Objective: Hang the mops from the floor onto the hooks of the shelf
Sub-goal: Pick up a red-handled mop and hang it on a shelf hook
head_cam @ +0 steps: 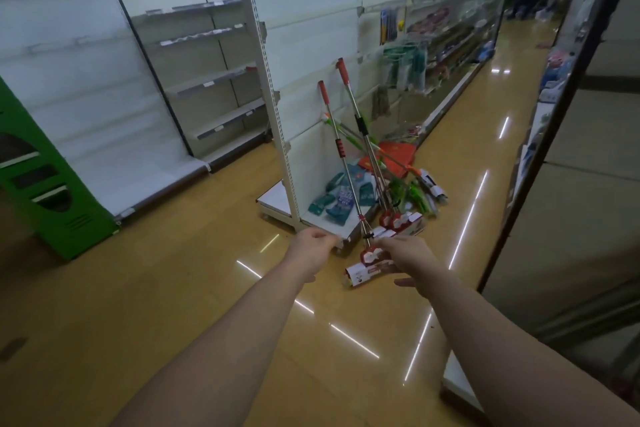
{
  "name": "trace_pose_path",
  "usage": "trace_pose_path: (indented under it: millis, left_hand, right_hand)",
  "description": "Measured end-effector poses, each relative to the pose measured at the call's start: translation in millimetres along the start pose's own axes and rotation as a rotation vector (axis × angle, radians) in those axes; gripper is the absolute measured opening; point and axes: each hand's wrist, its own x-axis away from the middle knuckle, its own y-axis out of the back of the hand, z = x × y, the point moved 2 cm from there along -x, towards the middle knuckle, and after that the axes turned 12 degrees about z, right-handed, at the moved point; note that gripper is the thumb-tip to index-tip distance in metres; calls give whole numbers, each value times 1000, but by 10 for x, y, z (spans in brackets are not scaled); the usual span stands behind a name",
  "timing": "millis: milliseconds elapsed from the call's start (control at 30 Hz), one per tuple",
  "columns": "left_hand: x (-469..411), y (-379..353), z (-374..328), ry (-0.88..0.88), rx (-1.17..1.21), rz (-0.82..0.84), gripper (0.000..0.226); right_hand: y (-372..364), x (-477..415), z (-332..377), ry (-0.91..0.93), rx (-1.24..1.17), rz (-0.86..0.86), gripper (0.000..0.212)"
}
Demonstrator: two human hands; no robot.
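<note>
Several mops stand on the floor and lean against the white shelf (311, 87). The nearest mop (341, 152) has a steel pole and a red grip; its packaged head (369, 269) rests on the floor. A second red-handled mop (360, 121) leans behind it, beside green-handled mops (414, 194). My left hand (311, 251) hovers left of the nearest mop head, fingers loosely curled and holding nothing. My right hand (410, 262) is spread just over that head's right end; whether it touches is unclear. No hook shows clearly on the shelf's white panel.
Teal packages (346, 192) lie on the shelf's base. A red dustpan (398, 151) sits behind the mops. A green cabinet (38, 180) stands at left with bare shelving behind it. Stocked shelves line the aisle, a dark post (540, 156) runs down the right, and people stand far off.
</note>
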Motion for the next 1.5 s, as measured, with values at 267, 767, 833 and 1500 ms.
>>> trace_pose_path:
  millis: [267,767,833,1500]
  left_hand:
    - [-756,-347,-477,7,6,7,39]
    - [-3016,-7,-941,-27,-23,87,40]
    - [-3360,145,-1023,-18,-35,105,41]
    - [-5448,410,-1803,25,-97,119,41]
  right_hand:
    - [727,-625,188,-48,-20,-30,28]
    - [1104,-2389,881,-133,4,-125,32]
    - [1093,-2678,1032,-144,9,-144,32]
    - [1627,-4772,2041,-135,-1,-132,18]
